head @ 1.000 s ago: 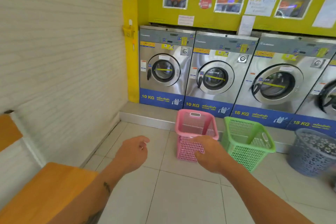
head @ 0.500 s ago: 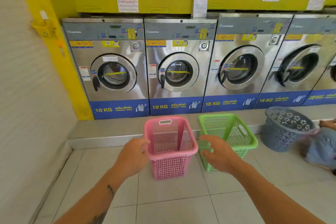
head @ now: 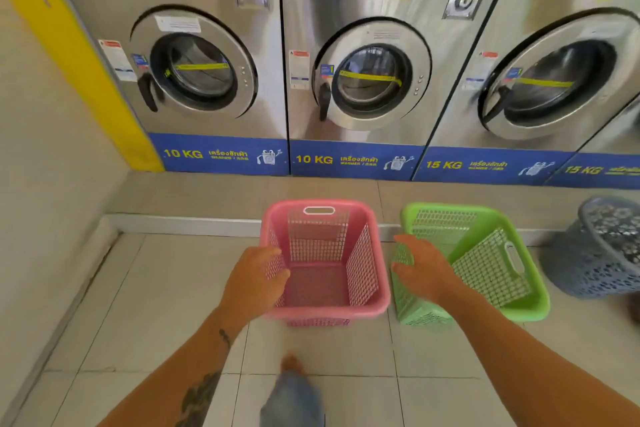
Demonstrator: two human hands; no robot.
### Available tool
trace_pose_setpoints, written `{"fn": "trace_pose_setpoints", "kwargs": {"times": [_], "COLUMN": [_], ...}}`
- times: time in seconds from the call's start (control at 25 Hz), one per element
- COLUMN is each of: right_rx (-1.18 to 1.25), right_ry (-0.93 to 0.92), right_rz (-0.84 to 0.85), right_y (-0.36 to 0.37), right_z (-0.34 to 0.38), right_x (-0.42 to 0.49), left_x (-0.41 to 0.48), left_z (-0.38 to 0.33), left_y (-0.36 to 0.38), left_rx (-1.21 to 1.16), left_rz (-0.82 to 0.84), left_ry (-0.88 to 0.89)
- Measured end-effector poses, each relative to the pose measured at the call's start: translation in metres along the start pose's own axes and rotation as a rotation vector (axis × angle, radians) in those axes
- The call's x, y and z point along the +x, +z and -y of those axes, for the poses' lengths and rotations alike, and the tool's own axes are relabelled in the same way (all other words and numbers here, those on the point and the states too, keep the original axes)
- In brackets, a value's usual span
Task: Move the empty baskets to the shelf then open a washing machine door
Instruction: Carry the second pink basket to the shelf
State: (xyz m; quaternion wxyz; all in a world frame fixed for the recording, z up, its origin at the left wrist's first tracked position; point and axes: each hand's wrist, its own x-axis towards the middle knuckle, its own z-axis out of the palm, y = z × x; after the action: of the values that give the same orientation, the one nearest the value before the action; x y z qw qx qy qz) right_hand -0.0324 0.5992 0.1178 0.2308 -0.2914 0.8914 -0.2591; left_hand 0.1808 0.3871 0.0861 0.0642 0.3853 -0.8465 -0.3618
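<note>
Laundromat wall of stainless front-load washing machines [head: 360, 121], blue bands reading "10 KG", "10 KG", "15 KG", "15 KG"; visible doors closed, handles on their left. White tiled floor [head: 166, 288] open near and left. Pink plastic mesh basket [head: 318, 239] upright, mouth up, empty, just before the raised step. Green plastic mesh basket [head: 491, 270] just right of it, tilted. Grey lattice basket [head: 595, 263] far right. Left hand [head: 254, 282] grips the pink rim's left side. Right hand [head: 427, 270] spread loose at green's left edge.

Both forearms [head: 519, 350] are bare, the left bearing dark tattoos [head: 201, 399], and one leg [head: 293, 392] wears faded blue denim [head: 294, 407].
</note>
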Motion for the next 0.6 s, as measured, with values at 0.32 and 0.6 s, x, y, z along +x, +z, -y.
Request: {"fn": "trace_pose_setpoints", "kwargs": {"times": [0.32,0.6], "right_rx": [-0.012,-0.031], "right_ry": [0.281,0.397], "right_rz": [0.102,0.084], "right_y": [0.106,0.202], "right_z": [-0.087,-0.168], "right_x": [0.189,0.275], "left_x": [0.185,0.256], "left_z": [0.1,0.194], "left_y": [0.094,0.182], "left_rx": [0.156,0.32], "left_rz": [0.092,0.14], "left_ry": [-0.156,-0.284]}}
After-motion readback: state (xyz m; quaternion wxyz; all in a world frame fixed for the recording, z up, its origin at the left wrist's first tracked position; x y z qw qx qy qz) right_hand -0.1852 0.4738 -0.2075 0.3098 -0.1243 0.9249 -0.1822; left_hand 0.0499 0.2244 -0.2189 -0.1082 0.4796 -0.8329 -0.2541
